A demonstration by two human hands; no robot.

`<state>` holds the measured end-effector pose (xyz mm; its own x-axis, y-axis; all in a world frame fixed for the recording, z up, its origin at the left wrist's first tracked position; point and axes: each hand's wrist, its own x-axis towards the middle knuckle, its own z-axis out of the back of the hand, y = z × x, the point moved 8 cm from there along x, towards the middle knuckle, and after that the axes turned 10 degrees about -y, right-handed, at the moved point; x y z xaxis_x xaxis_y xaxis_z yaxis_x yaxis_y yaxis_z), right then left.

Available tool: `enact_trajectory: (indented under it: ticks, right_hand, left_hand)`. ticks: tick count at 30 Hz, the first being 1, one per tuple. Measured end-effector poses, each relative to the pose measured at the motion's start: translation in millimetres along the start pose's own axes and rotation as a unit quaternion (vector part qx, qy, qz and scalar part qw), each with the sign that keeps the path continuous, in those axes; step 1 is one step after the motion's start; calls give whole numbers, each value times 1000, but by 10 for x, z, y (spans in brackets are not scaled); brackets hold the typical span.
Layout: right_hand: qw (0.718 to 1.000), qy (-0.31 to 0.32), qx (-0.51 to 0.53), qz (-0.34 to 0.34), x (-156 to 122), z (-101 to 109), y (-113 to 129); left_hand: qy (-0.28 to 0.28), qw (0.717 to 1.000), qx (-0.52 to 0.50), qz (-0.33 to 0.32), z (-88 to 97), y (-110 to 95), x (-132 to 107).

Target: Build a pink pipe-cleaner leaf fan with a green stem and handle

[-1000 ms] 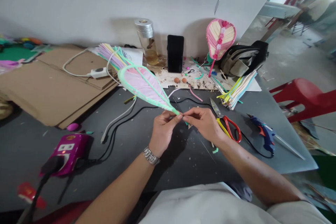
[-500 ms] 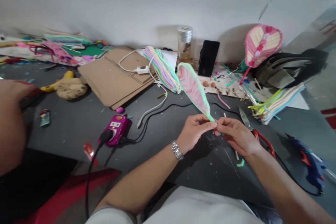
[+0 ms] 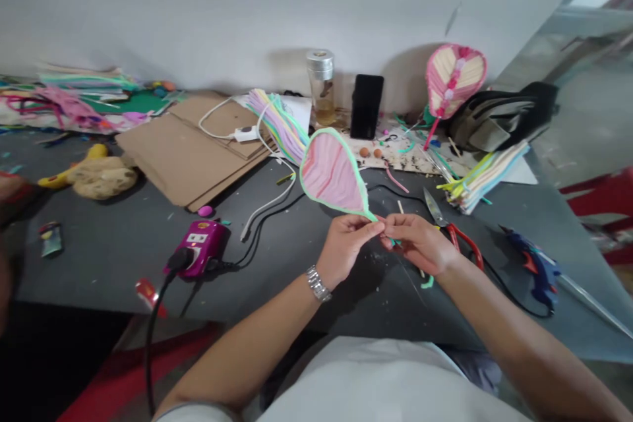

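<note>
While held above the dark grey worktable (image 3: 99, 270), a pink teardrop frame edged in mint-green pipe cleaner (image 3: 331, 175) tilts upward, its narrow end toward the person. The left hand (image 3: 343, 249) and right hand (image 3: 418, 244) both pinch that narrow end between their fingertips, with red-handled steel scissors (image 3: 457, 244) lying just beyond the right hand.

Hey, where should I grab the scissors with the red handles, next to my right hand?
Grip the red loop handle of the scissors, coming from the right and near side, past your right hand. The loops lie toward you while the metal blades point away toward the wall, so your fingers stay clear of the edges.
</note>
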<state>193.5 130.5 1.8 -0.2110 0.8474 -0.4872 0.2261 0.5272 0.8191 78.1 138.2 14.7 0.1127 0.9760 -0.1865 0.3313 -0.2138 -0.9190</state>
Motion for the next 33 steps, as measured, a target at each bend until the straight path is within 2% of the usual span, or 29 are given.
enact_trajectory:
  ticks: [2,4,6,8,10,12,14,17,20,24,33]
  right_hand:
    - [1000,1,1,4,-34,31,17]
    - [1000,1,-2,15,-69,66,36]
    - [1000,7,-13,22,-104,75,36]
    - [999,22,-29,23,-136,46,15]
    - [998,38,-48,26,-168,-10,0]
    - [996,51,-63,35,-206,-77,10]
    - [994,66,-75,42,-252,-145,31]
    - [992,93,-81,40,-305,-213,48]
    - [988,120,-89,41,-304,-222,42]
    - [983,160,-91,25,-284,-229,-36]
    - [958,252,-136,-34,-312,-207,-150]
  left_hand:
    - [-6,995,93,-16,73,-25,-137]
    - [-23,977,206,-43,196,-113,-292]
    - [-35,928,329,-171,238,-407,-459]
    - [-14,832,433,-346,97,-763,-660]
    - [36,713,515,-474,-144,-994,-819]
    - [92,617,599,-502,-349,-1069,-819]
    - [158,566,647,-485,-493,-1075,-765]
    - [220,544,669,-457,-584,-1048,-703]
    - [238,535,666,-461,-596,-976,-668]
    - [247,555,670,-426,-555,-826,-616]
    - [284,606,714,-206,-490,-555,-541]
